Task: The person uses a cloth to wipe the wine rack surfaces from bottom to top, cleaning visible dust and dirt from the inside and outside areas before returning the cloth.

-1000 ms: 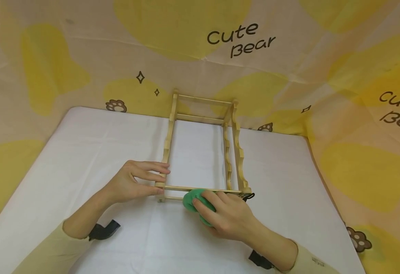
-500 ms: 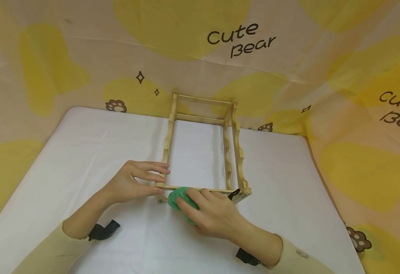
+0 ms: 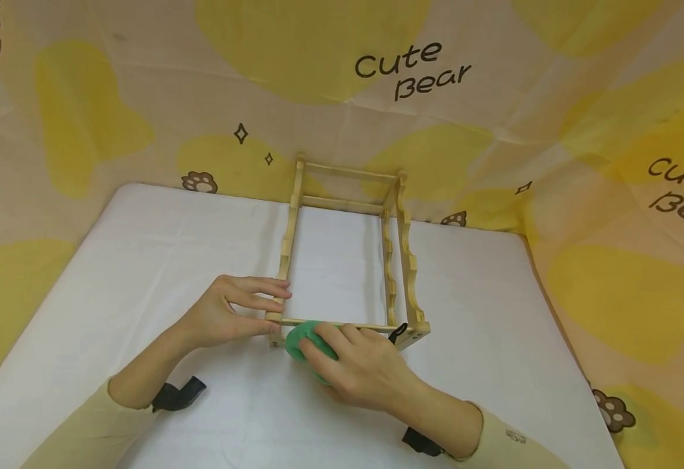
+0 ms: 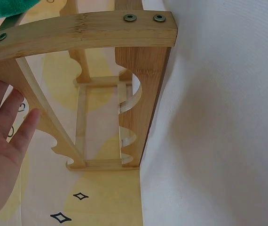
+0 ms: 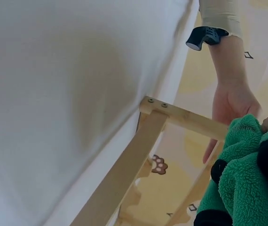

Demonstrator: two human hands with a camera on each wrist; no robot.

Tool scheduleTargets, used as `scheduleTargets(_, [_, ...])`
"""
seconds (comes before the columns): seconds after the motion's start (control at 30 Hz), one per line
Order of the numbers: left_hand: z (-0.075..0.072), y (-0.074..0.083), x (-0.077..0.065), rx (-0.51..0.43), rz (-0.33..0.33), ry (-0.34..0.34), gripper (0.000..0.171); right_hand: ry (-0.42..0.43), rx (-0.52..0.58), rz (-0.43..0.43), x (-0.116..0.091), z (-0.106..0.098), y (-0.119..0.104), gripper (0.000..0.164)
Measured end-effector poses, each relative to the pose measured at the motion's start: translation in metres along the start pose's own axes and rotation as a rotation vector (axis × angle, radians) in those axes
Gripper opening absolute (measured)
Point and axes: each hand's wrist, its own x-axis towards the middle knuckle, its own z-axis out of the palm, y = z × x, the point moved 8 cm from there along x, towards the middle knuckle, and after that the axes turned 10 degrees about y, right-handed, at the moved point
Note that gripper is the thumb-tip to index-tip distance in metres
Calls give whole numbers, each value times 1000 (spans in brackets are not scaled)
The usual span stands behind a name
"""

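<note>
A slatless wooden rack frame (image 3: 410, 260) with wavy-notched rails lies on the white-covered table, its near end toward me. My left hand (image 3: 219, 312) rests straight, spread fingers on the rack's left rail by the near corner; its palm shows in the left wrist view. Bunched in my right hand (image 3: 365, 368) is a fluffy green cloth (image 3: 307, 342) with a black hanging loop (image 3: 398, 333). This hand presses the cloth to the rack's near end, covering much of the crossbars there. In the right wrist view, black parts show on the green cloth (image 5: 247, 179).
The white tabletop (image 3: 142, 260) extends around the rack. Behind it and to the right hangs a yellow-patterned "Cute Bear" fabric (image 3: 412, 71), close to the rack's far end. Black straps (image 3: 179, 394) sit at both wrists.
My right hand has slid leftward along the rack's near end with the green cloth, then hardly moved over the last half second. The left hand and rack have stayed put.
</note>
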Motion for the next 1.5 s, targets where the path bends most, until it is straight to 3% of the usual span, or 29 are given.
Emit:
scheduleTargets(0.27, [1,-3,0,19,-25,0,38,-39,-5,73,-26,-17,13,46])
scheduleTargets(0.5, [1,-1,1,27,-60,8,37,19,-4,106,-43,-35,22,37])
scheduleTargets(0.73, [0,8,-1,100,53,55,38,31,1,162,-58,-48,30,33])
scheduleTargets(1.07, [3,25,-9,355,158,172,38,46,-19,197,-80,-64,42,32])
scheduleTargets(1.3, [7,24,-13,301,110,174,36,93,-32,183,-95,-77,49,30])
scheduleTargets(1.5, [10,27,-11,315,160,144,38,120,-43,153,-102,-85,52,29])
